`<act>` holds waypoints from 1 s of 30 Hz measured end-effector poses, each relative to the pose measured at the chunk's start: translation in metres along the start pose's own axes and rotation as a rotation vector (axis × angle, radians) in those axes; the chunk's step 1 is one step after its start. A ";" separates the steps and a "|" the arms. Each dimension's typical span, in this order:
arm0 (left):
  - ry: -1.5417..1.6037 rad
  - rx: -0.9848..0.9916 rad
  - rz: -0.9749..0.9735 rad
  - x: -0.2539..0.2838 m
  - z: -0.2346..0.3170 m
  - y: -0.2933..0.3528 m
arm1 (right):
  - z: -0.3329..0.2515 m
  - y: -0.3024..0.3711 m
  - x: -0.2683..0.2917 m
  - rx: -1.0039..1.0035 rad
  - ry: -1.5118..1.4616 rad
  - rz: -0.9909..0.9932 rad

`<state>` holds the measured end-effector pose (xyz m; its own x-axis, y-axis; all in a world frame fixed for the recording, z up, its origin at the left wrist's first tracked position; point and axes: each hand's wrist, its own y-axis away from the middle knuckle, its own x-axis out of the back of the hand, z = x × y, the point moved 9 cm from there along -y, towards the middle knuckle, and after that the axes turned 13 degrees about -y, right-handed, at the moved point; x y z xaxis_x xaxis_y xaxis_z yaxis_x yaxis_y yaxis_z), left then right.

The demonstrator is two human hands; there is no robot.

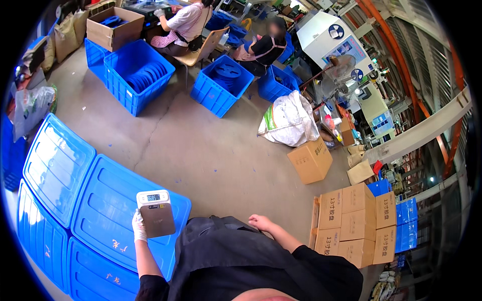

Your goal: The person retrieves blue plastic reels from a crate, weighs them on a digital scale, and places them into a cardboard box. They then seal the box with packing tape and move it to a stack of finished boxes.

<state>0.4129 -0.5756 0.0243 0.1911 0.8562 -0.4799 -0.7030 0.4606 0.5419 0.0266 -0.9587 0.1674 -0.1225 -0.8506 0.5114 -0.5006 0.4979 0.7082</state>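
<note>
Gloved left hand grips a scale above blue lids

The left hand [139, 227], in a white glove, is closed on the left edge of a flat scale [156, 220] with a white display end and a grey plate. The scale is left of centre in the lower half of the frame, its display end toward the top, over a blue lid [113, 188]; whether it touches the lid cannot be told. The bare right hand [261, 222], lower centre, has its fingers bent beside the black apron [221, 246]; how far they are closed cannot be told.

More blue lids fill the lower left. At lower right, cartons [351, 226] are stacked beside blue boxes [406, 226]. Above them, a single carton [311, 161] sits against a white sack [290, 120]. Across the top, blue crates [208, 98] hold blue reels [145, 78], near two seated people [183, 25] and a wooden chair [208, 47]. A white machine [319, 32] stands at upper right.
</note>
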 end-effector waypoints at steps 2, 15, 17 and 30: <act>-0.044 -0.062 -0.030 -0.024 0.034 0.005 | -0.046 -0.002 0.000 0.103 0.055 -0.016; 0.045 0.051 -0.306 -0.242 0.050 0.058 | -0.236 0.010 -0.056 0.292 -1.306 -0.397; 0.076 0.096 -0.346 -0.260 0.036 0.062 | -0.220 0.006 -0.051 0.280 -1.433 -0.354; -0.049 0.329 -0.569 -0.366 -0.005 0.092 | -0.159 0.027 -0.016 0.117 -1.773 -0.273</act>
<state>0.2750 -0.8482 0.2467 0.5075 0.4644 -0.7258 -0.2387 0.8851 0.3995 0.1514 -0.9050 0.2559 -0.6727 -0.0871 -0.7347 -0.7040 0.3808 0.5995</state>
